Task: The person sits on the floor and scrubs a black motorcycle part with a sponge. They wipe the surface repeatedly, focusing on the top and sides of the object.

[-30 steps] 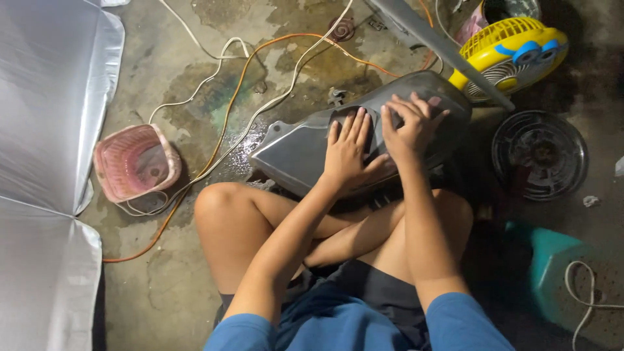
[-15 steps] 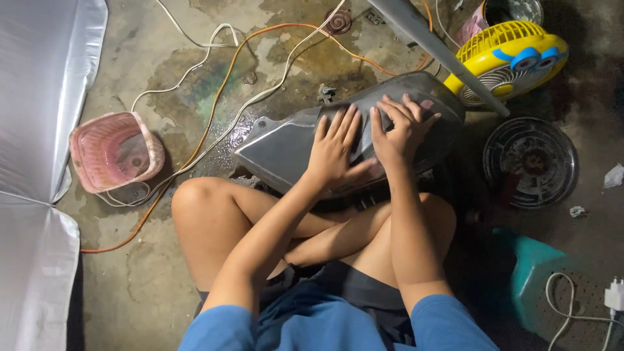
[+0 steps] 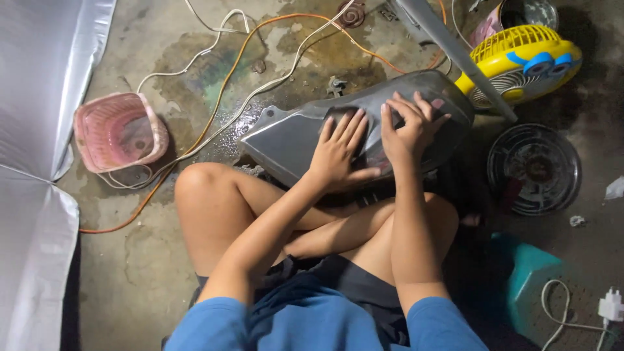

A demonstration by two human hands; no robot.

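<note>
A large grey curved plastic panel (image 3: 292, 133) rests across my crossed legs and the wet concrete floor. My left hand (image 3: 341, 153) lies flat on its middle, fingers spread. My right hand (image 3: 409, 130) presses on the panel's upper right part with the fingers bent; whether it holds a small rag or pad underneath I cannot tell. The two hands sit side by side, nearly touching.
A pink plastic basket (image 3: 117, 133) sits at the left. Orange and white cables (image 3: 221, 97) cross the wet floor. A yellow fan (image 3: 520, 55), a round fan grille (image 3: 533, 169), a teal stool (image 3: 539, 286) and a grey bar (image 3: 455, 55) are at the right. A silver sheet (image 3: 32, 130) lines the left side.
The view has shifted slightly. My right hand has slid a little along the panel while the left hand stays flat on it.
</note>
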